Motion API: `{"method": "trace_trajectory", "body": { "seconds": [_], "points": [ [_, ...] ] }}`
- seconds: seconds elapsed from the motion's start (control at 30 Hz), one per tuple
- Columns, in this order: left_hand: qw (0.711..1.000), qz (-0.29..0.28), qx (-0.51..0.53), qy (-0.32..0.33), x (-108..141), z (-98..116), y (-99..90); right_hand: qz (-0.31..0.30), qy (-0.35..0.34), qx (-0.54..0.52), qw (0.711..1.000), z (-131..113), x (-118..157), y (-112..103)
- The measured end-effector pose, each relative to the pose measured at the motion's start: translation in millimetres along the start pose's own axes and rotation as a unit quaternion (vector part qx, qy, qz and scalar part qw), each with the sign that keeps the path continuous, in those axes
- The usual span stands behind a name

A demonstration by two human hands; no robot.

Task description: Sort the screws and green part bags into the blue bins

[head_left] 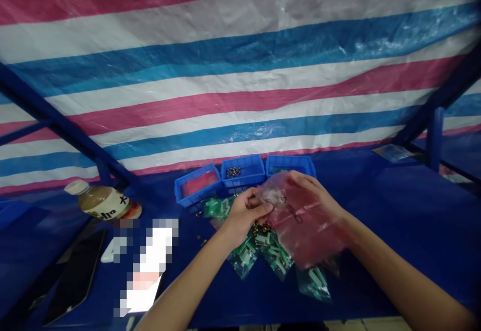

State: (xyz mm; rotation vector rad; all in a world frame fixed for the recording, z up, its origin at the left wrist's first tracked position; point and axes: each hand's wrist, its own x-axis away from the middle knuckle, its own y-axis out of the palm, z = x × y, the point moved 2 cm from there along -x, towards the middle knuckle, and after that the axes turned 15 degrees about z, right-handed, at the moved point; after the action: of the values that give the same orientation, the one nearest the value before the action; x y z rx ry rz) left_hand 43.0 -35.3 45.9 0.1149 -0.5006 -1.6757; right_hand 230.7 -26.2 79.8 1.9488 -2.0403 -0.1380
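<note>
Between my hands a reddish see-through plastic bag (306, 228) hangs over the blue table. My left hand (244, 215) pinches its left edge with thumb and fingers. Behind the bag's upper right side is my right hand (313, 188), its fingertips along the top edge and the rest partly covered. Under the hands lie several green-tinted bags (277, 258) with pale strips inside. Small brass-coloured parts (263, 228) show beside my left hand, and a few more lie loose to its left.
Three blue bins stand at the back: one with red bags (199, 183), one with small metal parts (233, 172), one partly hidden (291, 163). At left are a drink bottle (108, 203), a dark tablet-like object (77, 276) and a blurred bright screen (148, 271). Striped sheeting (225, 105) hangs behind.
</note>
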Motion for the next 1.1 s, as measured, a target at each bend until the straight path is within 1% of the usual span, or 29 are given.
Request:
{"method": "trace_trajectory", "body": {
  "seconds": [0.07, 0.13, 0.23, 0.3, 0.37, 0.43, 0.53, 0.6, 0.67, 0.73, 0.83, 0.93, 0.97, 1.03, 1.1],
  "points": [
    [0.998, 0.046, 0.040, -0.001, -2, 4, -1.9, -0.011, 0.053, -0.054, 0.997, 5, -4, 1],
    [0.993, 0.083, 0.083, 0.015, -4, 9, -4.5, -0.050, 0.077, -0.091, 0.992, 6, -5, 4],
    [0.989, 0.102, 0.106, 0.031, -8, 14, -7.5, -0.111, 0.033, -0.080, 0.990, 3, -3, 7],
    [0.988, 0.109, 0.107, 0.031, -9, 14, -8.2, -0.132, 0.004, -0.053, 0.990, 3, 0, 9],
    [0.985, 0.125, 0.112, 0.026, -8, 12, -8.0, -0.117, -0.028, -0.018, 0.993, 5, 3, 10],
    [0.984, 0.134, 0.114, 0.016, -6, 9, -6.8, -0.070, -0.079, 0.031, 0.994, 8, 3, 10],
    [0.989, 0.110, 0.098, -0.002, -3, 5, -4.2, 0.002, -0.146, 0.099, 0.984, 13, 4, 9],
    [0.991, 0.088, 0.098, -0.017, -2, 4, -3.1, 0.024, -0.174, 0.136, 0.975, 16, 4, 9],
    [0.989, 0.077, 0.117, -0.039, -2, 7, -2.8, 0.020, -0.202, 0.175, 0.963, 18, 5, 10],
    [0.985, 0.069, 0.141, -0.066, -2, 11, -2.8, -0.007, -0.219, 0.203, 0.954, 17, 7, 11],
    [0.984, 0.054, 0.151, -0.083, -2, 17, -2.8, -0.051, -0.202, 0.198, 0.958, 15, 9, 12],
    [0.989, 0.048, 0.124, -0.061, -3, 17, -3.1, -0.067, -0.190, 0.191, 0.961, 14, 9, 13],
    [0.992, 0.057, 0.105, -0.045, -3, 15, -3.5, -0.057, -0.198, 0.188, 0.960, 13, 8, 13],
    [0.995, 0.082, 0.058, -0.007, -3, 10, -4.1, -0.012, -0.219, 0.178, 0.959, 13, 6, 13],
    [0.996, 0.085, 0.011, 0.023, -2, 6, -3.2, 0.024, -0.219, 0.179, 0.959, 15, 4, 14]
  ]
}}
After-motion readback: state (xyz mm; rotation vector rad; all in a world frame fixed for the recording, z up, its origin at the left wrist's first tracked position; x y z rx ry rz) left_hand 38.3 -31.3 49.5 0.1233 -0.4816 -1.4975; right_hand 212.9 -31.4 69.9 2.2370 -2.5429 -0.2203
